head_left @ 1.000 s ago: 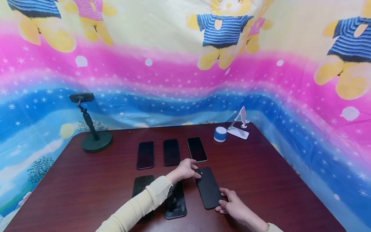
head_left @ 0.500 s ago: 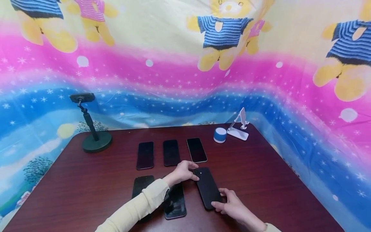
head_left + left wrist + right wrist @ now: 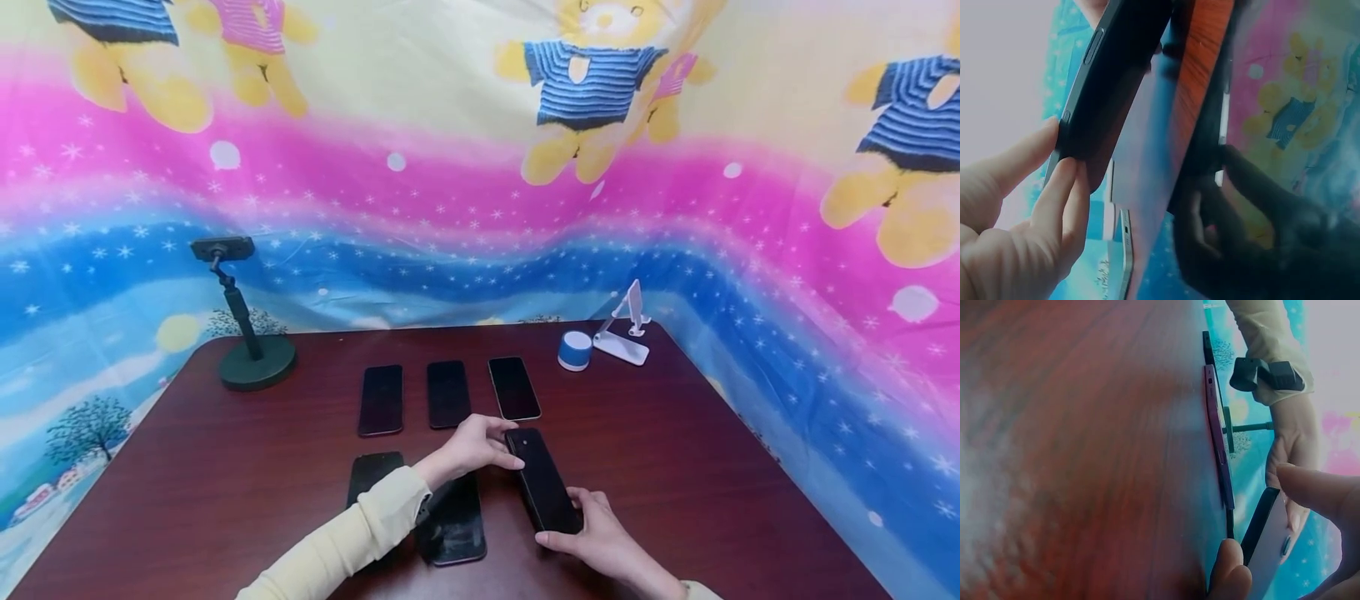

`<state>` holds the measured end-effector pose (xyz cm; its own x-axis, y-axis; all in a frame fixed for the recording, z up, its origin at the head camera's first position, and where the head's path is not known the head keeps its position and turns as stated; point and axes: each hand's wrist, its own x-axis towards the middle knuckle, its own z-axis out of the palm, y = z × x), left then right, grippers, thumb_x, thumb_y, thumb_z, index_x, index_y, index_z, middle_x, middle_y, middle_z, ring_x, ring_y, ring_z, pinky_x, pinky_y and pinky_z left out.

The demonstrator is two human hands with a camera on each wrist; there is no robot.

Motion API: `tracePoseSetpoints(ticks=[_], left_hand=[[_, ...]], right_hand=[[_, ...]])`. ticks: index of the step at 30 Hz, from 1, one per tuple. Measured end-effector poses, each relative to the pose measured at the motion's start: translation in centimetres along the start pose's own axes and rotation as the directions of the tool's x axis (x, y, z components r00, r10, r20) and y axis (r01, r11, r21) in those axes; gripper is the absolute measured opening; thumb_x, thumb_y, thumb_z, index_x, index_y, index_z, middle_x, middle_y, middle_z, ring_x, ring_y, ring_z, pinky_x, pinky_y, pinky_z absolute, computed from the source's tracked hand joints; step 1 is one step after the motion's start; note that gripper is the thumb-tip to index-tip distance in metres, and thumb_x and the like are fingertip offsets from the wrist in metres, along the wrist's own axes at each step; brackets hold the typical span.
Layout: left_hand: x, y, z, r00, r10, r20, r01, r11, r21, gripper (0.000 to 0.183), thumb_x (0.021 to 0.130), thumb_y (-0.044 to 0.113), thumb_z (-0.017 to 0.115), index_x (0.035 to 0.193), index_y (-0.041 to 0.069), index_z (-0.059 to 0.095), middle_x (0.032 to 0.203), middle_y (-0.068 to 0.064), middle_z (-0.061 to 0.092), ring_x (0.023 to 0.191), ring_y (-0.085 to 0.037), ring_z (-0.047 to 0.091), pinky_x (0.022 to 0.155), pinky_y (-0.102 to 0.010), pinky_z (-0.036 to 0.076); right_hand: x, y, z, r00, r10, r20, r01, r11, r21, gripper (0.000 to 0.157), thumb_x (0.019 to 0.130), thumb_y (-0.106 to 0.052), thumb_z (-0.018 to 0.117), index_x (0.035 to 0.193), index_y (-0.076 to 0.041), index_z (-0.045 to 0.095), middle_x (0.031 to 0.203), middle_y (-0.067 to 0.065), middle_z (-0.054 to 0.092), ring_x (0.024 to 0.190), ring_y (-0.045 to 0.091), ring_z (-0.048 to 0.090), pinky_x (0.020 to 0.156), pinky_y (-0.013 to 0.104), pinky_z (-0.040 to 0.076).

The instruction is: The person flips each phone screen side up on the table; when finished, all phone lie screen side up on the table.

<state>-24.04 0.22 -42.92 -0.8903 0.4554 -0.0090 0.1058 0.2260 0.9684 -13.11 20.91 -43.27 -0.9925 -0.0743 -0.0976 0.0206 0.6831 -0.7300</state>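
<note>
A black smartphone (image 3: 546, 483) is held between both hands at the front middle of the table, tilted so that a long side edge shows. My left hand (image 3: 476, 444) pinches its far end, thumb on the near face; in the left wrist view its fingers (image 3: 1054, 212) grip the end by the side buttons. My right hand (image 3: 603, 533) grips the near end, thumb along the lower edge. In the right wrist view the smartphone (image 3: 1266, 544) sits between the thumb and the fingertips, raised off the wood, with the left hand (image 3: 1294, 444) beyond it.
Three smartphones lie in a back row: left (image 3: 381, 400), middle (image 3: 448, 394) and right (image 3: 514, 388). Two more, partly under the left forearm, lie in front: one (image 3: 375, 471) and another (image 3: 459, 525). Behind stand a dark green phone stand (image 3: 257, 363), a blue-white cylinder (image 3: 574, 351) and a white phone stand (image 3: 621, 347).
The smartphone has tilted up from lying flat, turning its left side edge into view. The right thumb has moved across to its near end. The left hand keeps its hold at the far end.
</note>
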Motion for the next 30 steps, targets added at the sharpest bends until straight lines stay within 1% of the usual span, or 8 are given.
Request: tracePoseSetpoints(ticks=[6,9,12,15,20,22,26,30], left_hand=[[-0.6,0.4,0.3,1.0,0.021,-0.022,-0.02,0.998,0.053,0.059,0.074,0.005,0.081,0.128,-0.005,0.057,0.098,-0.016,0.072,0.085,-0.022,0.072,0.074,-0.029,0.057],[-0.8,0.4,0.5,0.998,0.049,-0.035,-0.046,0.996,0.081,0.059,0.074,0.01,0.082,0.127,-0.002,0.059,0.098,-0.013,0.072,0.084,-0.02,0.072,0.075,-0.029,0.057],[-1.0,0.5,0.7,0.995,0.089,-0.041,-0.084,0.991,0.105,0.059,0.074,0.015,0.083,0.126,-0.001,0.059,0.097,-0.011,0.072,0.083,-0.018,0.072,0.077,-0.029,0.057],[-1.2,0.5,0.8,0.991,0.124,-0.05,-0.119,0.989,0.089,0.059,0.074,0.016,0.083,0.126,-0.001,0.06,0.093,-0.008,0.072,0.081,-0.016,0.072,0.077,-0.026,0.056],[-1.2,0.5,1.0,0.987,0.14,-0.076,-0.137,0.989,0.047,0.058,0.074,0.016,0.083,0.126,0.002,0.061,0.091,-0.006,0.07,0.08,-0.014,0.071,0.076,-0.023,0.054],[-1.2,0.4,1.1,0.985,0.153,-0.079,-0.148,0.987,0.06,0.056,0.076,0.018,0.082,0.127,0.007,0.062,0.096,-0.006,0.069,0.085,-0.015,0.07,0.078,-0.024,0.054],[-1.3,0.1,1.4,0.979,0.201,-0.038,-0.197,0.977,0.085,0.054,0.083,0.022,0.076,0.134,0.019,0.057,0.114,-0.011,0.06,0.105,-0.02,0.065,0.087,-0.029,0.054],[-1.3,-0.2,1.8,0.964,0.253,0.076,-0.257,0.965,0.052,0.06,0.091,0.023,0.066,0.145,0.025,0.04,0.135,-0.016,0.051,0.118,-0.027,0.059,0.097,-0.033,0.05]], right_hand=[[0.0,0.1,-0.1,0.999,-0.031,0.005,0.031,0.999,0.01,0.076,0.069,-0.029,0.084,0.127,0.008,0.052,0.108,0.015,0.051,0.096,0.022,0.053,0.084,0.031,0.045],[0.0,0.4,-0.3,0.998,-0.049,0.032,0.049,0.999,0.013,0.076,0.069,-0.029,0.084,0.127,0.008,0.051,0.108,0.015,0.051,0.09,0.019,0.054,0.079,0.027,0.046],[0.1,0.8,-0.5,0.993,-0.064,0.095,0.056,0.995,0.079,0.077,0.071,-0.027,0.082,0.128,0.011,0.047,0.109,0.019,0.049,0.076,0.015,0.058,0.064,0.026,0.051],[0.3,1.2,-0.7,0.982,-0.094,0.162,0.064,0.982,0.18,0.074,0.075,-0.022,0.079,0.128,0.016,0.043,0.109,0.022,0.047,0.061,0.015,0.061,0.051,0.028,0.052],[0.6,1.4,-1.0,0.958,-0.158,0.24,0.089,0.958,0.273,0.067,0.078,-0.018,0.073,0.128,0.017,0.044,0.103,0.017,0.054,0.061,0.016,0.065,0.052,0.028,0.051],[0.8,1.5,-1.1,0.947,-0.176,0.269,0.09,0.949,0.303,0.066,0.079,-0.017,0.072,0.129,0.017,0.043,0.102,0.014,0.058,0.063,0.017,0.067,0.053,0.027,0.051],[1.2,1.5,-1.2,0.918,-0.206,0.34,0.064,0.921,0.385,0.066,0.083,-0.017,0.068,0.132,0.018,0.04,0.102,0.013,0.06,0.07,0.021,0.07,0.058,0.029,0.055],[1.5,1.5,-1.0,0.884,-0.23,0.406,0.017,0.886,0.464,0.065,0.086,-0.015,0.064,0.134,0.018,0.036,0.107,0.016,0.059,0.077,0.028,0.071,0.064,0.031,0.057]])
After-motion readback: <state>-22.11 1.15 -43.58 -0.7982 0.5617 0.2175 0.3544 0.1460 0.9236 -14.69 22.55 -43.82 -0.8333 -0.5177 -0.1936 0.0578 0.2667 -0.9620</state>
